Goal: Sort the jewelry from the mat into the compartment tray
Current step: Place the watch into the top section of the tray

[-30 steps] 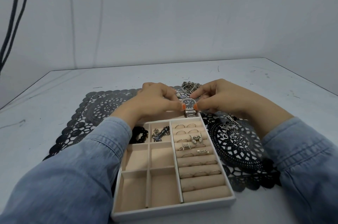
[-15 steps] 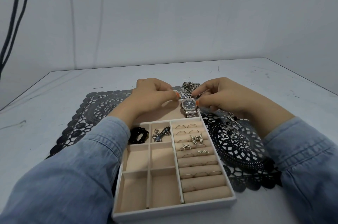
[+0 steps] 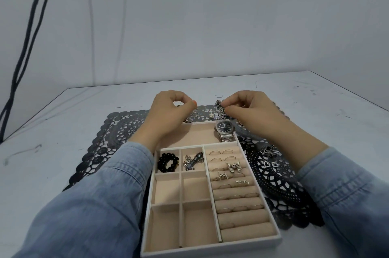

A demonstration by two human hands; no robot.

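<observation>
The white tray [image 3: 210,253] with beige compartments lies on a black lace mat [image 3: 117,131]. A silver watch [image 3: 224,129] with a dark dial lies at the right end of the tray's wide far compartment, and neither hand touches it. My left hand [image 3: 168,112] hovers over the mat beyond the tray's far left corner, fingers loosely curled and holding nothing. My right hand [image 3: 250,110] pinches a heap of silver chain jewelry [image 3: 220,108] on the mat just beyond the watch.
A black bead bracelet [image 3: 168,162] and a chain piece [image 3: 193,161] fill two small compartments. Several rings [image 3: 233,166] sit in the ring rolls. Loose rings [image 3: 194,114] and heart earrings [image 3: 270,163] lie on the mat. Cables [image 3: 27,32] hang at left.
Both hands let go of the watch, which now lies in the far compartment. The left hand drew back to the left. The right hand moved beyond the tray onto the chain heap.
</observation>
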